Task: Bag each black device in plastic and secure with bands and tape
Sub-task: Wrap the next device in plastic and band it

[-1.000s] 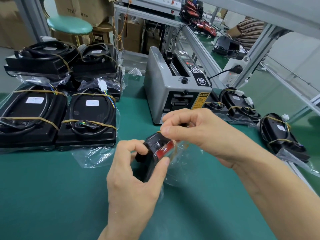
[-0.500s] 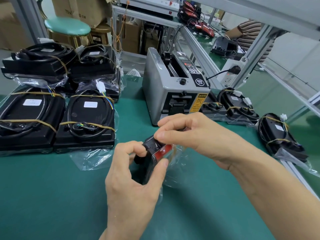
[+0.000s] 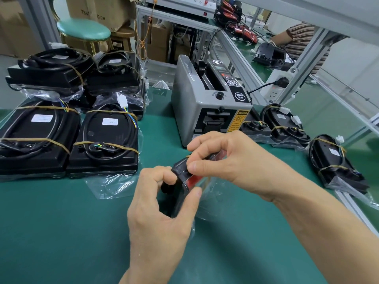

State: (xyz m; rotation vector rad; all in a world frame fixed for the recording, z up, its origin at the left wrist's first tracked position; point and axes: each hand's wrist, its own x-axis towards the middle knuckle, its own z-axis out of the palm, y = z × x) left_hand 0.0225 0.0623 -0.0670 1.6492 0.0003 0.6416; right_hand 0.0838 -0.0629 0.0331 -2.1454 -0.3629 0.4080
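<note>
We hold the small black device [image 3: 185,179] upright over the green mat [image 3: 61,232], left hand [image 3: 158,218] gripping its body, right hand [image 3: 229,160] pinching the plastic bag [image 3: 213,193] at its top. In our judgement the film should be drawn taut before banding. The tape dispenser [image 3: 207,111] carries a yellow "CAUTION" label; its finer print is unreadable.

Left hand [image 3: 158,210] raised from the bottom edge, back toward the camera, forefinger bent over and thumb stretched out to the right, pinching what sits between them. Right hand [image 3: 231,160] reaching in from the lower right, forearm bare, wrist bent, fingers [image 3: 205,140] curled downward, thumb tip meeting them just above the left thumb in a pinch.
</note>
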